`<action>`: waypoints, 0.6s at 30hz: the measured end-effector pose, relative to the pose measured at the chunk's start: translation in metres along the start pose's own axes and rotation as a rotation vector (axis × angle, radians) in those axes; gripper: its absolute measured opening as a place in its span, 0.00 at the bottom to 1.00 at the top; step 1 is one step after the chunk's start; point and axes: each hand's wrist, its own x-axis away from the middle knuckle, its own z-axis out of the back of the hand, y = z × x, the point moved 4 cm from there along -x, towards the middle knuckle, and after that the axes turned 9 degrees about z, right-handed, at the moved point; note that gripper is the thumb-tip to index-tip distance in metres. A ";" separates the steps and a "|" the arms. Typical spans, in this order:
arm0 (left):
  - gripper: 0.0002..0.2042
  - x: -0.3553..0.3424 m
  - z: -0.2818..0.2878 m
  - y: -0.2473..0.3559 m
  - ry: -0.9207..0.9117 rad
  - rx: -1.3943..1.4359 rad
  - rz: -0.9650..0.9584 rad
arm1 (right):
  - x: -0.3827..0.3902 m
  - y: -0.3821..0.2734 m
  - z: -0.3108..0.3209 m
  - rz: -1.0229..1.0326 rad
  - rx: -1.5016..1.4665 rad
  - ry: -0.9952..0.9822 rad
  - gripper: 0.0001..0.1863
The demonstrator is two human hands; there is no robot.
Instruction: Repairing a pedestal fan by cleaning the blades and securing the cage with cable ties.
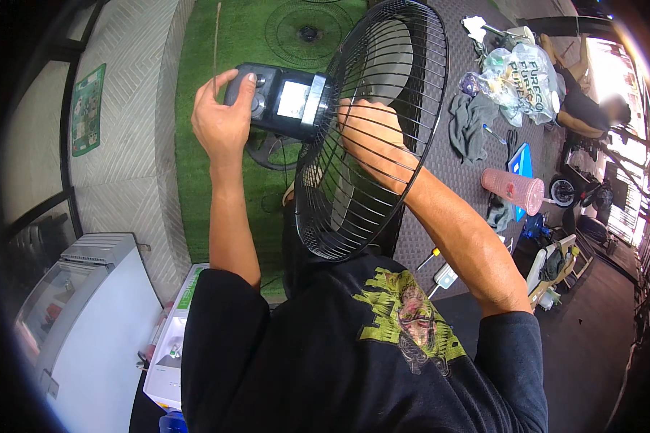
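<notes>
An electric fan's black motor housing (292, 101) lies sideways in front of me, with a wire guard (339, 234) around its front end. My left hand (224, 119) is wrapped about the housing's rear end, thumb on top by the knobs. Inside the guard, my right hand (372, 133) is closed near the hub at the housing's front. What its fingers hold is hidden behind the wires and the hand itself. A grey fan blade (391, 61) shows beyond that hand. Farther off, a round wire grille (271, 32) rests on green turf.
On the grey textured surface to the right are plastic bags (527, 79), a dark cloth (471, 126), a pink tumbler (509, 187) and a yellow-handled screwdriver (435, 252). Another person (585, 108) is at the far right. A white freezer (108, 332) and an open box (167, 372) stand left.
</notes>
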 end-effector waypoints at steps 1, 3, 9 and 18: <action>0.16 0.000 -0.001 0.001 -0.004 0.002 0.005 | 0.002 0.001 -0.002 -0.001 0.000 0.001 0.11; 0.16 0.000 -0.001 0.000 -0.003 0.002 0.006 | 0.005 0.004 -0.006 -0.062 -0.065 -0.030 0.12; 0.15 0.000 0.000 0.001 -0.003 -0.008 -0.001 | 0.012 0.007 -0.011 -0.065 -0.073 -0.061 0.13; 0.15 0.000 0.000 0.001 -0.001 0.002 -0.008 | 0.008 0.005 -0.009 -0.012 -0.051 -0.003 0.14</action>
